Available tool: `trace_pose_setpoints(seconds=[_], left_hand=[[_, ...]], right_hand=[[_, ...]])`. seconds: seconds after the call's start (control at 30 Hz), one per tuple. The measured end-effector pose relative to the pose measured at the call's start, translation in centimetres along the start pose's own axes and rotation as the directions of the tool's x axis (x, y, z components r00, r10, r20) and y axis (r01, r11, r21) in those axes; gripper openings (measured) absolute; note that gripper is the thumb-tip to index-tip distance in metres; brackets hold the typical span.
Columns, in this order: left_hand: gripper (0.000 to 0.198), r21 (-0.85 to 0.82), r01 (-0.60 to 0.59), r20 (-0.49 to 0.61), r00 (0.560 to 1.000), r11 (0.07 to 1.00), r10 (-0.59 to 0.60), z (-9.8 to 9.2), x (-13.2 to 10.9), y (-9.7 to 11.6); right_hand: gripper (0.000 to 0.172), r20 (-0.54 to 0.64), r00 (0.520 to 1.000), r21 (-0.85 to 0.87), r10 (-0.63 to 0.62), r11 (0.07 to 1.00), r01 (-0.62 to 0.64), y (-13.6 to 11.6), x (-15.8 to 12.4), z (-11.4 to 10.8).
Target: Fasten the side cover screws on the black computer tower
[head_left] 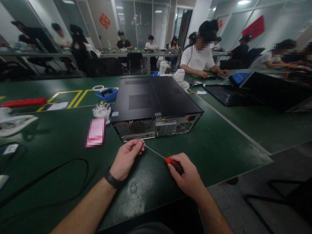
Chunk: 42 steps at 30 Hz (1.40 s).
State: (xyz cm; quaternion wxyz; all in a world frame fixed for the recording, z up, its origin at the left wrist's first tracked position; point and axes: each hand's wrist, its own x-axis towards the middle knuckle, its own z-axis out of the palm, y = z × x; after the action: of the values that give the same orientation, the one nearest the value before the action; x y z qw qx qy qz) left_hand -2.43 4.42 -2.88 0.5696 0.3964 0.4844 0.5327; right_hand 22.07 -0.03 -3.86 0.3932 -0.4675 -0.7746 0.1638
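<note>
My right hand (184, 170) is wrapped round the orange-and-black handle of a screwdriver (170, 160). The long thin shaft points left and slightly away from me, its tip reaching my left fingertips. My left hand (130, 154), with a dark watch band on the wrist, is closed in a pinch at that tip. Whether the fingers grip the tip itself or a tiny part on it is hidden. Just beyond both hands lies a black desktop computer case (156, 97) on its side, its back panel with vents, ports and a fan grille facing me.
Left of the case are a pixelated pink item (96, 131), white work gloves (101, 110) and a blue tray (107, 94). A black cable (73, 161) curves across the green table (226, 146). Another person (200, 55) works across it, near a small white fan (183, 85).
</note>
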Motion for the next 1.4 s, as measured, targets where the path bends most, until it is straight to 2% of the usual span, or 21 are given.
trace_pose_setpoints(seconds=[0.3,0.8,0.97,1.23,1.4], left_hand=[[0.047,-0.015,-0.009,-0.019,1.0,1.0,0.009,0.49,-0.15,0.11],[0.041,0.083,-0.084,-0.021,0.996,0.993,0.086,0.46,-0.27,0.44],[0.039,0.091,-0.089,-0.017,0.996,0.992,0.091,0.44,-0.25,0.51],[0.039,0.037,-0.056,0.005,0.998,0.998,0.056,0.31,-0.05,-0.07],[0.041,-0.03,-0.03,0.016,0.999,0.999,0.03,0.53,-0.16,0.31]], right_hand=[[0.013,-0.045,0.998,-0.017,-0.041,0.999,0.04,0.37,-0.16,0.14],[0.014,-0.019,0.999,-0.023,-0.043,0.999,0.042,0.17,-0.07,-0.09],[0.018,-0.065,0.995,-0.013,-0.08,0.997,0.08,0.53,-0.18,0.04],[0.023,-0.122,0.987,0.003,-0.101,0.995,0.102,0.48,-0.21,0.2],[0.022,-0.137,0.986,0.005,-0.095,0.995,0.097,0.35,-0.28,0.08]])
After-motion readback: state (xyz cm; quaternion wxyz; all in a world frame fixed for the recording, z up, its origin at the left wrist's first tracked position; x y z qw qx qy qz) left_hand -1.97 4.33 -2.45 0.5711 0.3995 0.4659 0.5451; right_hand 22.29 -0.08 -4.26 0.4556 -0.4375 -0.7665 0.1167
